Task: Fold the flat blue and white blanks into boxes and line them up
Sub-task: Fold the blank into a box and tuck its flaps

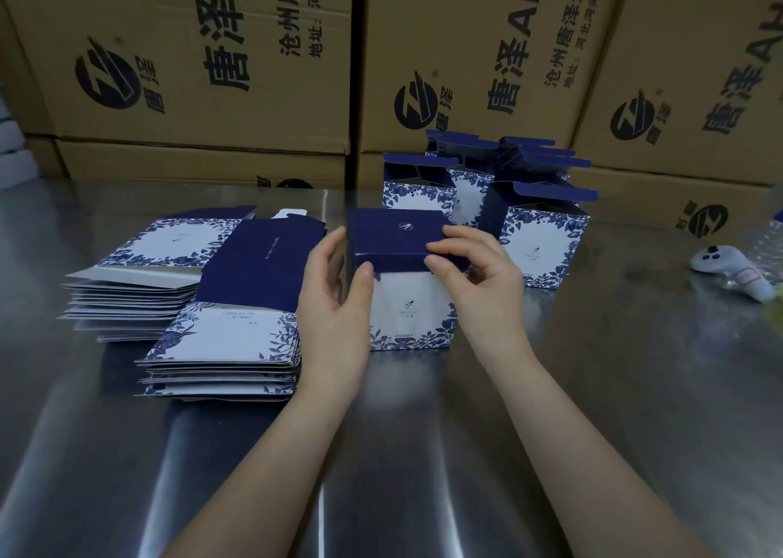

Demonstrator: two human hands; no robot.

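Observation:
A blue and white box [409,299] stands upright on the steel table [423,451] in the middle, its dark blue lid flap folded down on top. My left hand [337,303] grips its left side, thumb on the front upper edge. My right hand [478,278] pinches the lid's front right edge with thumb and fingers. Left of the box lie two stacks of flat blanks [220,345], the farther stack [140,286] fanned out. Behind and to the right stand several folded boxes [542,244] with open top flaps.
Large brown cartons [212,57] with black print wall off the back of the table. A white handheld controller [733,271] lies at the right edge beside some clear wrap. Bare steel table spreads in front of the box.

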